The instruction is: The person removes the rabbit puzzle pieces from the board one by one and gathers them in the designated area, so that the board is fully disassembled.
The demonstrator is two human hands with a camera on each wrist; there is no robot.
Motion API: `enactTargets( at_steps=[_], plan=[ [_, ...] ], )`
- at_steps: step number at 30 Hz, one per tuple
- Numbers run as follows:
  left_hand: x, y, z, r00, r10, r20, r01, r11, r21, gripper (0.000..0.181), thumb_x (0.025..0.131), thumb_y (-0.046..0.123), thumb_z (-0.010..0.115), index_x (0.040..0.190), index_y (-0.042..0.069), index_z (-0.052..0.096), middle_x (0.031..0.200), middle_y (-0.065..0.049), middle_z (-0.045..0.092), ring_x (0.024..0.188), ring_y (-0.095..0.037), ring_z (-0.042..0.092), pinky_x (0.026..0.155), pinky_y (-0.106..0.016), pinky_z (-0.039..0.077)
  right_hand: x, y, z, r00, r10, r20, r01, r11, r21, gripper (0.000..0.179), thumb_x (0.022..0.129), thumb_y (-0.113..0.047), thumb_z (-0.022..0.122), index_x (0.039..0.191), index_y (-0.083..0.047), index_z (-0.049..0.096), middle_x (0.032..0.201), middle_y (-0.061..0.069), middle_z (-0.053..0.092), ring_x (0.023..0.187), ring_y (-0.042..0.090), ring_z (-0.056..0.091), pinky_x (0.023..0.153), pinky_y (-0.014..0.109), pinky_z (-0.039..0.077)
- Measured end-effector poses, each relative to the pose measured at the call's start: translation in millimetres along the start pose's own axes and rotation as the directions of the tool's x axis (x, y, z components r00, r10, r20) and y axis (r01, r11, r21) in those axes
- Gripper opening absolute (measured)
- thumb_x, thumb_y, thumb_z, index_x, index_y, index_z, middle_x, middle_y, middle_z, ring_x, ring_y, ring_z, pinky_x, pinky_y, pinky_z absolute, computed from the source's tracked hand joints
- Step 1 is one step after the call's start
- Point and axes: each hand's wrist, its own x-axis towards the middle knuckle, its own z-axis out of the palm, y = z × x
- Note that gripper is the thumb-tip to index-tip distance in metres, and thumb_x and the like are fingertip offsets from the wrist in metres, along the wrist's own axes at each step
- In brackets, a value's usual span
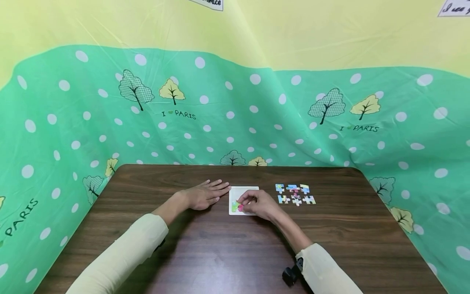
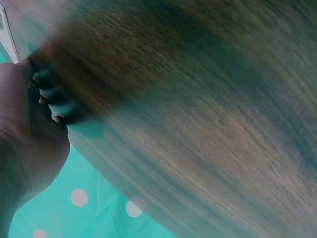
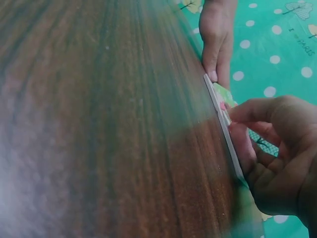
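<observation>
Jigsaw tray: white, flat, rectangular tray (image 1: 239, 193) on the dark brown wood-grain table (image 1: 220, 253), just below the centre of the head view.
Filled so far: a light-green printed patch of puzzle (image 1: 234, 207) in the tray's lower left corner — much of the visible floor is bare white, so probably an early stage.
Right hand's grip: right hand (image 1: 261, 205), thumb and forefinger closed on a small pink printed puzzle piece (image 1: 240, 208) at the tray; whether it is seated, I cannot tell.
Left hand's grip: left hand (image 1: 202, 197), fingers straight and spread on the table by the tray's left edge, holding nothing.
Still out: six loose, multicoloured interlocking pieces (image 1: 292, 188) — two rows of three, right of centre.
</observation>
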Motion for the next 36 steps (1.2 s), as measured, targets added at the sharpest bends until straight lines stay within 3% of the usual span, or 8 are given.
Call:
enactTargets(
  at_steps=[6,19,30,36],
  plan=[
    [-1.8,2.0,-0.8,1.0,-0.007,0.0,0.007,1.0,-0.02,0.061,0.124,0.04,0.031,0.183,0.03,0.019,0.192,0.003,0.013,0.18,-0.031,0.007,0.145,-0.064,0.006,-0.2,-1.7,0.1,1.0,0.002,-0.004,-0.002,1.0,0.028,0.016,0.09,-0.013,0.089,0.105,-0.007,0.084,0.098,0.006,0.081,0.08,0.012,0.066,0.073,0.025,0.052],
    [-4.4,7.7,-9.1,1.0,-0.024,-0.002,0.024,1.0,-0.003,0.061,0.124,0.038,0.032,0.183,0.032,0.018,0.193,0.004,0.012,0.18,-0.031,0.006,0.145,-0.064,0.005,-1.3,-8.1,-0.9,0.999,0.035,-0.007,-0.033,0.989,0.147,0.013,0.095,-0.003,0.082,0.107,0.002,0.082,0.094,0.015,0.083,0.078,0.015,0.072,0.068,0.024,0.057],
    [-3.2,5.8,-4.7,1.0,-0.03,0.006,0.029,1.0,0.009,0.061,0.124,0.038,0.031,0.183,0.031,0.017,0.193,0.004,0.012,0.18,-0.028,0.006,0.146,-0.061,0.006,-7.7,-8.7,-7.9,0.998,0.065,-0.016,-0.059,0.971,0.23,0.015,0.1,0.002,0.076,0.114,0.007,0.079,0.101,0.02,0.082,0.085,0.019,0.08,0.082,0.036,0.071],
    [-2.3,6.0,-3.8,0.999,-0.029,0.018,0.029,1.0,0.004,0.062,0.124,0.039,0.032,0.183,0.034,0.015,0.193,0.005,0.01,0.18,-0.028,0.004,0.146,-0.062,0.004,-16.0,-6.6,-21.9,0.997,0.075,-0.015,-0.068,0.96,0.271,0.018,0.103,0.002,0.075,0.117,0.011,0.076,0.109,0.023,0.081,0.087,0.022,0.082,0.086,0.039,0.072]
  ],
)
